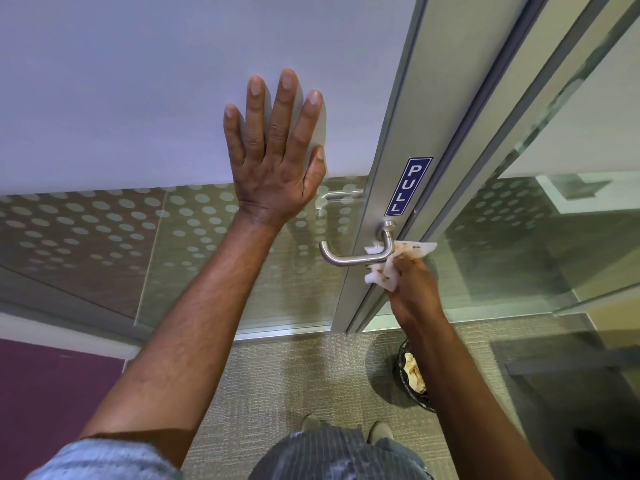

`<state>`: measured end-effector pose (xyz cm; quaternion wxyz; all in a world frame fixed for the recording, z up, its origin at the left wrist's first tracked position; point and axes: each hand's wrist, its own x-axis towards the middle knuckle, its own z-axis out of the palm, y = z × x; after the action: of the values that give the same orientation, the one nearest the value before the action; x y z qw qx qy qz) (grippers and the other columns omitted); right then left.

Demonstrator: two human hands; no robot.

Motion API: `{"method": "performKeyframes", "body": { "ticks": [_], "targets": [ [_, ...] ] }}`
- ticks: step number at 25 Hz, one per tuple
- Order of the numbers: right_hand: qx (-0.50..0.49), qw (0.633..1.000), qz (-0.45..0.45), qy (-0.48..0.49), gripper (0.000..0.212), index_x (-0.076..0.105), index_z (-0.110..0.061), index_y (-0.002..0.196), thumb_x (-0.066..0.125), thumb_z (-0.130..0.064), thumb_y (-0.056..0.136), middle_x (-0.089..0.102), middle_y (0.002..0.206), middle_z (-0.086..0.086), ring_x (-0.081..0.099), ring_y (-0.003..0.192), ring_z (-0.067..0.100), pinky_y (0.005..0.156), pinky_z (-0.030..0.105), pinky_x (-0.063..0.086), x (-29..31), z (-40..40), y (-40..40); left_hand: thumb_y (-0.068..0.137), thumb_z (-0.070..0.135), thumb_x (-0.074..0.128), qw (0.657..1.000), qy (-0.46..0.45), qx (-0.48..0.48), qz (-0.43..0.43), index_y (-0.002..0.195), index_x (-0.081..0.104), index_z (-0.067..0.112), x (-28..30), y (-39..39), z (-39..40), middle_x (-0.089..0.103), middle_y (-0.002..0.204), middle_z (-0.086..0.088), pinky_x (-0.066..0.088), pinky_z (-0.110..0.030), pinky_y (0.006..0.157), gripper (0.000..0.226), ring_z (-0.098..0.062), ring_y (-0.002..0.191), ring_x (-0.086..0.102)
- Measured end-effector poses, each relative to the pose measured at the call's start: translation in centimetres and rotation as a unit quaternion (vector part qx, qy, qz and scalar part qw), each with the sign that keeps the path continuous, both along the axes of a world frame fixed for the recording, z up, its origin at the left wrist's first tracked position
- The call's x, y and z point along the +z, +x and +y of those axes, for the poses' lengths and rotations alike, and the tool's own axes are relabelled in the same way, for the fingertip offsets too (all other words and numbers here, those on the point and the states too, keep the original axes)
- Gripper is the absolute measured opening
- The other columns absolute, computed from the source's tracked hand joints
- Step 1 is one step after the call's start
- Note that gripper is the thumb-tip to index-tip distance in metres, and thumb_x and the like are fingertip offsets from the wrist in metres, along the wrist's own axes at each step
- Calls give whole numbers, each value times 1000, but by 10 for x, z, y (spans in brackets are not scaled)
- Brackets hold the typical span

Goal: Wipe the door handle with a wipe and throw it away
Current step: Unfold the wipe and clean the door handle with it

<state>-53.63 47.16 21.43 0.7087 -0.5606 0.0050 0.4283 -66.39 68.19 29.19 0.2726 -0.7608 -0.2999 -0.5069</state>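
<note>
A: The right hand (412,285) grips the wipe (384,271) against the door handle (360,252); the left hand (277,150) is flat, fingers spread, on the door (138,81).

B: Pressing hard may turn the lever, so the door swings.

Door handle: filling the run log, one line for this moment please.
phase: wiping | right hand: wipe on door handle | left hand: flat on door | bin: below

Blue PULL sticker (408,186) on the frame; grey carpet (294,382) below.

Bin (412,382) on floor (294,375), seemingly right below door handle (353,252).
</note>
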Motion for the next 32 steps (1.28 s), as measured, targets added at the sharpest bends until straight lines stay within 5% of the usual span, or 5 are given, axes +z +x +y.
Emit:
{"method": "performKeyframes", "body": {
  "ticks": [8,16,21,24,32],
  "targets": [
    [-98,990,-44,95,33,63,-13,128,53,2,101,75,112,10,75,94,25,63,38,64,18,-4,15,104,39,46,1000,-1,1,-6,158,33,21,1,0,-2,25,161,-13,-5,-49,131,59,-38,152,10],
    [-119,984,-124,-50,28,65,-10,121,53,4,100,75,94,0,74,79,14,66,30,66,-12,15,8,103,38,49,1000,0,3,0,156,35,19,3,-1,-4,28,160,-14,-6,-47,131,58,-43,147,23],
    [19,960,-240,-140,30,69,-1,103,41,-10,100,77,105,17,73,98,31,83,46,64,-17,20,3,102,38,51,1000,1,0,0,156,36,19,3,-1,-4,28,160,-14,-6,-48,131,59,-44,146,26],
    [93,931,-324,-140,20,64,-8,98,47,-17,96,72,96,17,72,72,15,62,33,60,-12,20,0,102,38,50,1000,2,1,3,156,36,20,3,-1,-4,29,160,-14,-4,-48,131,59,-44,146,25],
    [10,976,-208,-60,28,50,-7,126,37,-3,103,68,89,14,70,52,17,49,29,56,-5,17,-2,104,40,46,1000,-3,0,-5,157,34,20,2,-1,-3,27,161,-13,-6,-47,131,58,-40,155,12]
  ]
}}
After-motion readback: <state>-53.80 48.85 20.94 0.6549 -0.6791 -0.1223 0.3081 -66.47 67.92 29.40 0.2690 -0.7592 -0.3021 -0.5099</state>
